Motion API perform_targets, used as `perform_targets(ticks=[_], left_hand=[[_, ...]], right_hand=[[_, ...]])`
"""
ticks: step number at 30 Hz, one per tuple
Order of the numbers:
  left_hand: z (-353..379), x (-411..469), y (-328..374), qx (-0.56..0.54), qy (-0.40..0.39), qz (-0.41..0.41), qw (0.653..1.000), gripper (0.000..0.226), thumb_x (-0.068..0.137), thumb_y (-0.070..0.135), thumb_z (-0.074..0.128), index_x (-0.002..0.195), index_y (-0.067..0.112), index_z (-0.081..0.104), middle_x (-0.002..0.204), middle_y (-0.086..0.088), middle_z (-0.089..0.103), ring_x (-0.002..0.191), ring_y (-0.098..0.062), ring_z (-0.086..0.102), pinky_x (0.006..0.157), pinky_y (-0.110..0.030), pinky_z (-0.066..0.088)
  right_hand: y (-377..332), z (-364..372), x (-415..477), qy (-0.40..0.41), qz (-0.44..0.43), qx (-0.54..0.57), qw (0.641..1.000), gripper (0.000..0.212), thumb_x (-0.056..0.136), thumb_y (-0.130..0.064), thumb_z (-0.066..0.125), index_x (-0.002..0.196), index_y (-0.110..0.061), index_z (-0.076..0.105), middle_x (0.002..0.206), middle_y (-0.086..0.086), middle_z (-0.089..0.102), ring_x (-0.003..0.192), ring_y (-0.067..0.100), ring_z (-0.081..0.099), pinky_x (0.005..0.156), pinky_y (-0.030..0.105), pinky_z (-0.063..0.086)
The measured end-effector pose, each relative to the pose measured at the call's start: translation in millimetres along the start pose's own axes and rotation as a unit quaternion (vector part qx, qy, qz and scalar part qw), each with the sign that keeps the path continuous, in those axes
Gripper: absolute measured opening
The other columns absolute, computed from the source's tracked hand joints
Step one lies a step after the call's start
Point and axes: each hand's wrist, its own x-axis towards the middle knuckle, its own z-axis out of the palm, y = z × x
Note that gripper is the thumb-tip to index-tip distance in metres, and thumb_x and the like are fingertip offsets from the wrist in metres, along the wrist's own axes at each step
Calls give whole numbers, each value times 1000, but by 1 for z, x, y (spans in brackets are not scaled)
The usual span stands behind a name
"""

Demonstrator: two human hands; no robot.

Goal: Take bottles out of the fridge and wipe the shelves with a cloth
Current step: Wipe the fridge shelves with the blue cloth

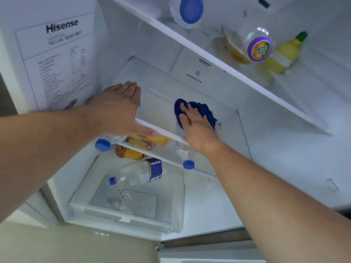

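My right hand (197, 124) presses a blue cloth (203, 111) flat onto the middle glass shelf (163, 103), near its front right. My left hand (117, 109) grips the same shelf at its front left edge, fingers on top and thumb under the white trim. The top shelf (237, 76) holds a blue-capped clear bottle (188, 12), a purple-capped bottle with amber liquid (254, 46) and a yellow bottle with a green cap (288, 52). Below the middle shelf lie a clear Pepsi bottle (140, 173), a yellow-labelled bottle (131, 150) and two more blue-capped bottles (103, 144).
The fridge's left wall carries a Hisense label sheet (57, 59). A clear crisper drawer (125, 204) sits at the bottom, under the Pepsi bottle. The fridge's right inner wall (296, 152) is close to my right forearm. Beige floor (76, 245) shows below.
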Motion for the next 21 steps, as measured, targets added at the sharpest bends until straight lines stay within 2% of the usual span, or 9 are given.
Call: perform_targets(ticks=[3, 5, 6, 11, 13, 16, 18, 19, 21], left_hand=[[0, 4, 3, 3, 0, 13, 1000, 151, 48, 104, -9, 156, -1, -2, 167, -15, 1, 154, -25, 3, 124, -38, 6], [0, 4, 3, 3, 9, 13, 1000, 153, 46, 104, -8, 156, -1, 2, 166, -16, 6, 153, -26, 7, 123, -38, 9], [0, 3, 3, 3, 14, 12, 1000, 152, 47, 105, -8, 156, -1, 3, 166, -16, 8, 153, -26, 8, 123, -38, 9], [1, 1, 5, -2, 16, 17, 1000, 155, 43, 104, -13, 155, -2, 5, 165, -16, 11, 151, -28, 12, 123, -38, 11], [2, 1, 4, -1, 15, 13, 1000, 154, 43, 104, -13, 155, -2, 5, 165, -16, 12, 151, -27, 13, 123, -39, 12], [4, 5, 3, 6, 32, 16, 999, 148, 50, 104, -9, 154, 0, 12, 162, -16, 18, 147, -27, 19, 121, -38, 16], [6, 6, 4, 13, 42, 17, 999, 147, 50, 104, -9, 153, 2, 16, 161, -15, 20, 146, -27, 21, 121, -37, 17], [7, 6, 5, 15, 38, 14, 999, 149, 48, 104, -10, 155, 2, 13, 163, -15, 16, 148, -26, 17, 122, -38, 15], [6, 6, 7, 11, 27, 8, 1000, 152, 46, 104, -11, 157, 2, 3, 167, -14, 5, 153, -24, 6, 124, -39, 9]], right_hand=[[77, -17, -37, 18, 206, -40, 978, 58, 96, -40, 14, 147, -21, 33, 163, 7, 19, 145, 30, 24, 118, 47, 22], [84, -13, -49, 28, 253, -9, 967, 64, 86, -57, 17, 135, -26, 44, 149, 9, 38, 134, 32, 38, 112, 50, 31], [79, -6, -48, 32, 251, -17, 967, 64, 84, -57, 18, 136, -29, 44, 146, 6, 41, 132, 32, 40, 110, 50, 34], [30, 14, -15, 19, 179, -95, 979, 50, 104, -29, 20, 152, -22, 30, 164, 12, 16, 148, 35, 20, 115, 52, 30], [13, 9, 11, 2, 143, -81, 986, 51, 103, -32, 24, 154, -24, 26, 165, 10, 15, 150, 33, 16, 118, 52, 24], [33, -12, 41, 9, 122, -16, 992, 52, 101, -44, 31, 150, -25, 35, 161, 3, 27, 146, 29, 26, 117, 52, 24], [66, -29, 45, 17, 141, -36, 989, 40, 100, -42, 30, 134, -31, 49, 149, 3, 41, 139, 30, 35, 114, 51, 28], [85, -35, 48, 21, 172, -54, 983, 32, 98, -37, 27, 113, -32, 54, 133, 3, 51, 130, 29, 44, 109, 48, 33], [113, -38, 56, 42, 224, -66, 971, 24, 91, -26, 20, 84, -28, 43, 106, 2, 56, 111, 27, 55, 102, 44, 40]])
